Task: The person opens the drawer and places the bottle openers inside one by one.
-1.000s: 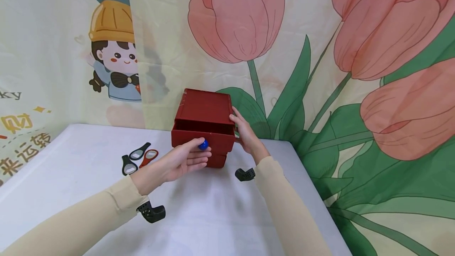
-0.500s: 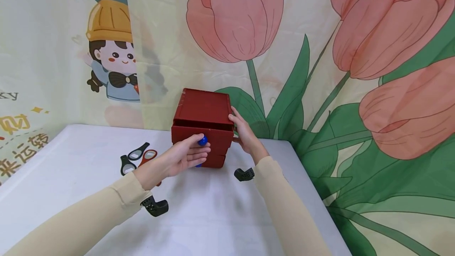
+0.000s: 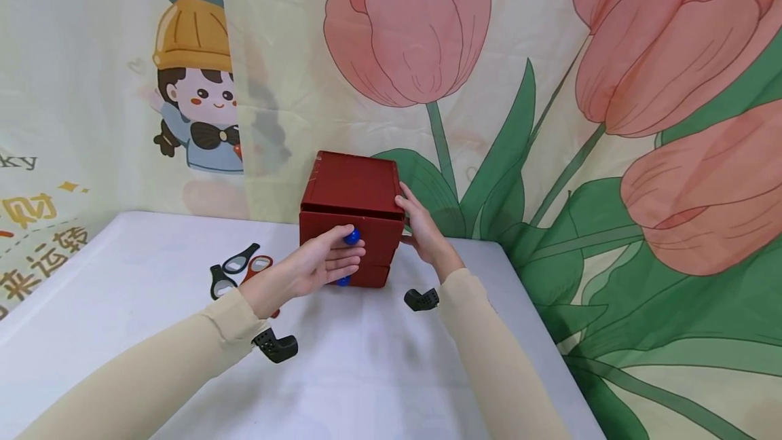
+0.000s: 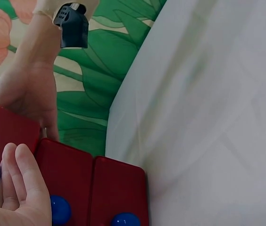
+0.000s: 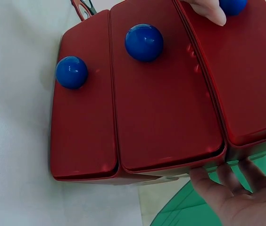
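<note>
A dark red cabinet with drawers [image 3: 354,182] stands on the table, its top drawer [image 3: 320,228] slightly out with a thin gap above its front. My left hand [image 3: 311,260] holds that drawer's blue knob [image 3: 351,236] at the thumb, the other fingers stretched out below it. In the left wrist view two fingers [image 4: 25,174] lie straight beside the knob, the thumb hidden. My right hand [image 3: 425,229] rests against the cabinet's right side, fingertips along its edge. In the right wrist view the middle knob [image 5: 144,42] and bottom knob [image 5: 71,72] show on their drawer fronts.
Left of the cabinet lie several small looped tools, a black one [image 3: 221,284], another dark one [image 3: 239,260] and a red one [image 3: 259,265]. A white cloth covers the table [image 3: 366,372]. A printed backdrop [image 3: 293,73] hangs behind it.
The top drawer has slid inward, from clearly open to a narrow gap, with my left hand moving forward on its knob. My right hand stays at the cabinet's side.
</note>
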`<state>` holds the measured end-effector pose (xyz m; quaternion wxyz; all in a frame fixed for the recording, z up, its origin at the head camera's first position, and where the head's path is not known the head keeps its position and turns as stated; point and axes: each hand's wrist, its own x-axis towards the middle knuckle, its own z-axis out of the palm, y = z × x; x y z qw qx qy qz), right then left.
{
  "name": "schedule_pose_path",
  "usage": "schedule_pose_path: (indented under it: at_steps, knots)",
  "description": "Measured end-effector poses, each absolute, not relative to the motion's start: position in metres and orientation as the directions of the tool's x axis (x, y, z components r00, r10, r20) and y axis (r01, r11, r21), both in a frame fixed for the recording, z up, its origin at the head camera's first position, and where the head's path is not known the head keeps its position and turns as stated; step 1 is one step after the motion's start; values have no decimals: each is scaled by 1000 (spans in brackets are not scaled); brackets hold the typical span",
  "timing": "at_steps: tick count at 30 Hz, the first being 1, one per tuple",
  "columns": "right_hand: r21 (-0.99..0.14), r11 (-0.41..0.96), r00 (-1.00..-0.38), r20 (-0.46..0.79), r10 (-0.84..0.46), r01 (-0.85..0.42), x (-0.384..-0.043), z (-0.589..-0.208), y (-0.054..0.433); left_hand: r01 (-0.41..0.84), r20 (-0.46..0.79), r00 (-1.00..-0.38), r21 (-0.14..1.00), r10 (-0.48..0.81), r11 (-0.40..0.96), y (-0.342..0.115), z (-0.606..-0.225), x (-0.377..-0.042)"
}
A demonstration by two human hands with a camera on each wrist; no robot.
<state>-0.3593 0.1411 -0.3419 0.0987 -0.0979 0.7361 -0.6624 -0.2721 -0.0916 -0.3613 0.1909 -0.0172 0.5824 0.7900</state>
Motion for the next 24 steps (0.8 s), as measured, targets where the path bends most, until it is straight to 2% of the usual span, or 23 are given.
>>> schedule_pose_path:
  at_steps: [24]
  knots:
    - [-997,79,-960,-18,-281,-4,-361,-342,141,-278,-226,-945,935,235,-218,-87,-362,-286]
